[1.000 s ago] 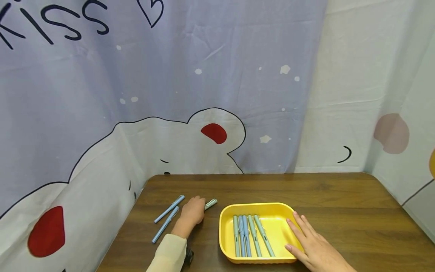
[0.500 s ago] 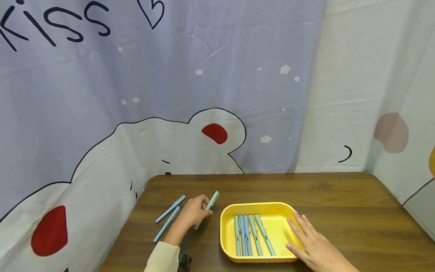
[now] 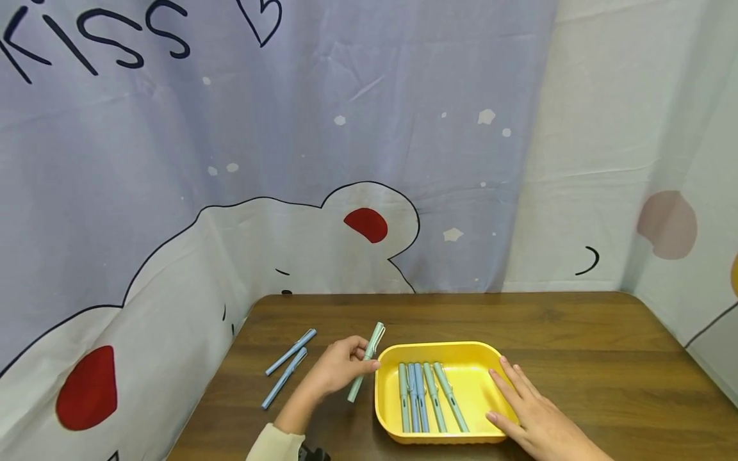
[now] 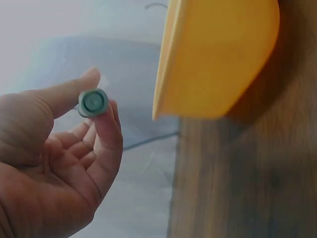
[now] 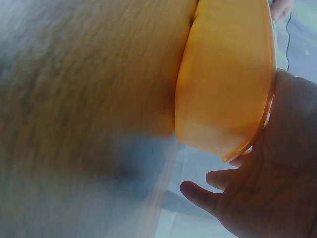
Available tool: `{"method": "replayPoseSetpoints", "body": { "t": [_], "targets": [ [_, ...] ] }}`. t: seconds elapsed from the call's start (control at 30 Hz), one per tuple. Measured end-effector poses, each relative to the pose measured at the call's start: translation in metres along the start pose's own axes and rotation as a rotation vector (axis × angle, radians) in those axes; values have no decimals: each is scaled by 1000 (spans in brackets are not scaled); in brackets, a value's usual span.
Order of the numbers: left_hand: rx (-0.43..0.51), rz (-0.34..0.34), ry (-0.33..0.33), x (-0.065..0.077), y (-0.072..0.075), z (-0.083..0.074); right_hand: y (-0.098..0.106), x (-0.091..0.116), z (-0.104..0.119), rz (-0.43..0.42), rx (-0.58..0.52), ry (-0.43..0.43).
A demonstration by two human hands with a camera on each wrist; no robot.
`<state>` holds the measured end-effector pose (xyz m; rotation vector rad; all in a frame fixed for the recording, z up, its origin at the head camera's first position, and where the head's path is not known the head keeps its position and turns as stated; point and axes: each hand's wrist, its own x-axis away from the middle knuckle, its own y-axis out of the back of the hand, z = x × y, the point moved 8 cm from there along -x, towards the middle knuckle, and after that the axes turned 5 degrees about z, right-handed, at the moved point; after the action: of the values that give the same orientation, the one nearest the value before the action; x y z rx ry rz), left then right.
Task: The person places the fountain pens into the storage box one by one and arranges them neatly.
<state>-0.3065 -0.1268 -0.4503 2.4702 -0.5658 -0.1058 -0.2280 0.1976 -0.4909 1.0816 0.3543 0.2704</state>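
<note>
My left hand [image 3: 341,366] pinches a pale green pen [image 3: 375,339] between thumb and fingers, just left of the yellow tray [image 3: 438,347]. In the left wrist view the green pen [image 4: 93,102] points end-on at the camera, held by thumb and forefinger. On the tray's right rim rests my right hand [image 3: 539,413], fingers spread and fairly straight; in the right wrist view the hand [image 5: 277,168] lies against the tray's edge. Inside the tray, several green pens [image 3: 434,398] and blue pens [image 3: 421,397] lie side by side toward the left.
Two blue pens [image 3: 284,379] lie on the wooden table [image 3: 565,320] left of my left hand. A printed curtain [image 3: 369,128] hangs behind the table's far edge.
The left hand has lifted the green pen off the table and carried it right, close to the tray's left rim. The right hand stays at the tray's right rim.
</note>
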Motion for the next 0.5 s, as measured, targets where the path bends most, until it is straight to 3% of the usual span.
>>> {"method": "replayPoseSetpoints", "body": {
  "t": [0.2, 0.33, 0.5],
  "targets": [
    [182, 81, 20, -1, -22, -10, 1, -1, -1, 9, -20, 2],
    [300, 97, 77, -2, -34, -11, 2, 0, -1, 4, -24, 15],
    [362, 92, 108, -4, -45, -15, 5, 3, -2, -21, 13, 52]
  ]
}}
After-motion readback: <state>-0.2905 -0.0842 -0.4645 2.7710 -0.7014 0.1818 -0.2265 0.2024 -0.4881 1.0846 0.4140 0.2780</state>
